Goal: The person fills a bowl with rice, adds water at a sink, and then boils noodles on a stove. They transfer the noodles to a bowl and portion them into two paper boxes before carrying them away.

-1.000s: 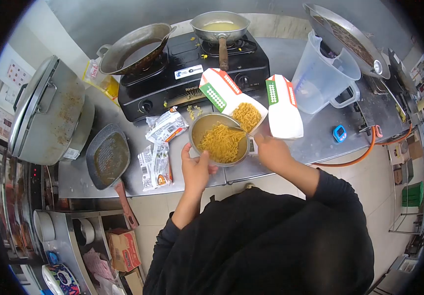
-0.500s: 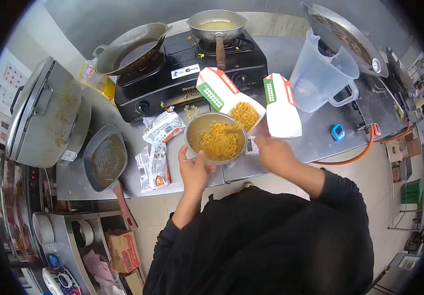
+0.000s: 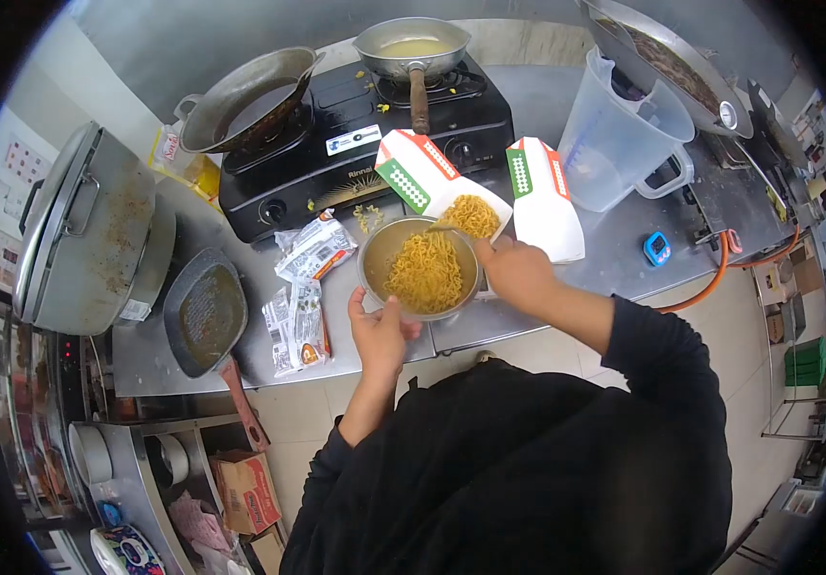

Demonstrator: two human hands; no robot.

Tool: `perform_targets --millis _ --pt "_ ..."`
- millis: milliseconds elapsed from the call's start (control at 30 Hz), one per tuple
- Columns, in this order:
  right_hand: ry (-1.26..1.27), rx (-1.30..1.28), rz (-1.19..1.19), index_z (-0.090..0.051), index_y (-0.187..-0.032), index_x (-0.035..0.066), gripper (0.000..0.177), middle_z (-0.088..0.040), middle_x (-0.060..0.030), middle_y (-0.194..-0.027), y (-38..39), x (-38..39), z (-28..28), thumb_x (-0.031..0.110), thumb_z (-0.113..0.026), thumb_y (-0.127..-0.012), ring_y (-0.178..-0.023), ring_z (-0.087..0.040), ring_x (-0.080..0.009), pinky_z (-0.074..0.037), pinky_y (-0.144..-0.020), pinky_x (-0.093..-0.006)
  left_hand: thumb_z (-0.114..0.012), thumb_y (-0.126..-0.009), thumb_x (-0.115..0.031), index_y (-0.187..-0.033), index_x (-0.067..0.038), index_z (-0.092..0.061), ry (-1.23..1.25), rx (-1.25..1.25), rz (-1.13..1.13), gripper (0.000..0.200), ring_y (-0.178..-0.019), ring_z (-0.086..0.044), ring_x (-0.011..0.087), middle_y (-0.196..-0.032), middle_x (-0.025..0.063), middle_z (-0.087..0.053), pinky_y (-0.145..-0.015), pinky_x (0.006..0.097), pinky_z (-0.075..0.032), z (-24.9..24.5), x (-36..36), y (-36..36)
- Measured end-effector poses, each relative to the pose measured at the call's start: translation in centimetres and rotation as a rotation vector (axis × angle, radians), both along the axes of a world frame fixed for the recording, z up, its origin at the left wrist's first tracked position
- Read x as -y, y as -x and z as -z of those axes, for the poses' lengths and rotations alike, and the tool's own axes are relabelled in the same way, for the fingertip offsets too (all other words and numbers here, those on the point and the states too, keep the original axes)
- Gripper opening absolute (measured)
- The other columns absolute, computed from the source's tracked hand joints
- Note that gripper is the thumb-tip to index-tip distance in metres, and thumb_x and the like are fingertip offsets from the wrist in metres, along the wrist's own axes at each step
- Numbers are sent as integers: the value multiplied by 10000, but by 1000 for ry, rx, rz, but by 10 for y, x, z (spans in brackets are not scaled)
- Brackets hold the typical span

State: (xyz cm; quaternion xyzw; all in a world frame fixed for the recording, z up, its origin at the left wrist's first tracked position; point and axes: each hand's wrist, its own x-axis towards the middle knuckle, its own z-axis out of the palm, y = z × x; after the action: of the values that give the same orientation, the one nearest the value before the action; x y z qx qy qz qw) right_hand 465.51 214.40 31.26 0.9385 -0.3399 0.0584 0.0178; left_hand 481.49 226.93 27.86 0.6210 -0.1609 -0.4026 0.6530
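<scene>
Steel worktop (image 3: 614, 259) along a kitchen wall, seen from the head camera looking straight down. At the back, on a black gas stove (image 3: 336, 163): a dark wok (image 3: 240, 101) over the left burner, a saucepan (image 3: 411, 43) of pale liquid over the right, wooden handle pointing forward. Left of the stove, a large lidded steel pot (image 3: 87, 230), and in front of that a square grill pan (image 3: 204, 316), handle out over the worktop edge. Torn noodle wrappers (image 3: 307, 287) between grill pan and bowl. Right of the stove, a clear plastic measuring jug (image 3: 614, 139), with a small blue timer (image 3: 657, 247) and an orange hose (image 3: 717, 273) nearer the edge.

Holds a metal bowl (image 3: 384, 251) by its near rim with the left hand (image 3: 381, 331), thumb over the edge. Bowl at the front of the worktop, just before the stove, roughly half full of yellow noodles (image 3: 427, 273). Closes the right hand (image 3: 518, 273) round a thin utensil (image 3: 440, 228), fork or spoon not clear, tip at the bowl's far rim, right beside an open red, green and white paper box (image 3: 413, 172) with more noodles inside. Second box (image 3: 547, 206) of the same kind just right of the first, beyond the right hand.
</scene>
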Motion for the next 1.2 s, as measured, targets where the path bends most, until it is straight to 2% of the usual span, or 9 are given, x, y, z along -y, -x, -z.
perform_targets --millis 167,367,467,567,667,867,967,1067,1200 --pt "-62 -2 115 -449 -878 22 178 -564 -151 -717 17 19 -8 98 -484 -721 -637 -593 -285 -481 -542 -376 -486 -816 -78 -1224 14 -122 12 32 20 555 -431 -542 183 -618 142 -542 -378 256 -443 -9 -3 1" --pt "-142 92 -1 -451 -869 13 163 -565 -165 -690 9 -5 -1 89 -465 -726 -628 -589 -295 -469 -523 -388 -491 -812 -83 -1231 14 -116 15 46 34 571 -435 -542 181 -601 137 -542 -383 254 -441 -12 -3 2" --pt "-89 -7 29 -461 -846 11 144 -566 -162 -687 -5 -1 17 92 -459 -728 -606 -588 -296 -467 -491 -385 -493 -812 -84 -1232 10 -114 23 42 39 573 -437 -543 183 -608 141 -544 -384 255 -442 -10 -2 1" --pt "-12 69 -38 -470 -831 10 137 -564 -157 -680 -3 -7 16 100 -462 -728 -577 -585 -292 -459 -451 -385 -494 -814 -89 -1231 5 -111 -7 51 67 574 -441 -545 185 -629 153 -547 -385 255 -443 -13 -4 -1" --pt "-37 -1 12 -474 -836 13 141 -566 -154 -687 -15 -8 13 105 -465 -729 -571 -585 -290 -463 -450 -380 -493 -817 -94 -1229 0 -108 -26 53 62 572 -445 -548 189 -648 164 -549 -384 255 -444 -10 -3 4" --pt "-55 94 36 -445 -863 34 162 -554 -155 -688 -7 7 5 86 -485 -715 -591 -592 -278 -469 -470 -363 -490 -819 -90 -1231 -7 -106 -1 41 22 569 -448 -552 191 -648 165 -549 -382 256 -447 -7 -4 -1" --pt "-133 84 152 -444 -871 34 167 -557 -165 -690 -3 15 -5 75 -479 -713 -605 -586 -301 -464 -491 -389 -487 -820 -84 -1227 -9 -124 -1 62 29 550 -448 -553 191 -650 162 -551 -379 255 -447 -5 -5 -5" --pt "-214 226 157 -443 -878 33 157 -559 -175 -695 1 16 -1 71 -458 -726 -622 -576 -331 -459 -540 -412 -486 -819 -77 -1220 -11 -145 -1 70 41 530 -446 -553 189 -650 155 -552 -374 252 -444 -6 -4 -10" --pt "-269 205 170 -442 -871 13 165 -568 -192 -708 -5 8 6 67 -465 -717 -653 -576 -346 -458 -564 -428 -488 -817 -72 -1221 -17 -153 11 73 63 528 -438 -549 183 -639 145 -552 -364 244 -440 -10 -2 -11"
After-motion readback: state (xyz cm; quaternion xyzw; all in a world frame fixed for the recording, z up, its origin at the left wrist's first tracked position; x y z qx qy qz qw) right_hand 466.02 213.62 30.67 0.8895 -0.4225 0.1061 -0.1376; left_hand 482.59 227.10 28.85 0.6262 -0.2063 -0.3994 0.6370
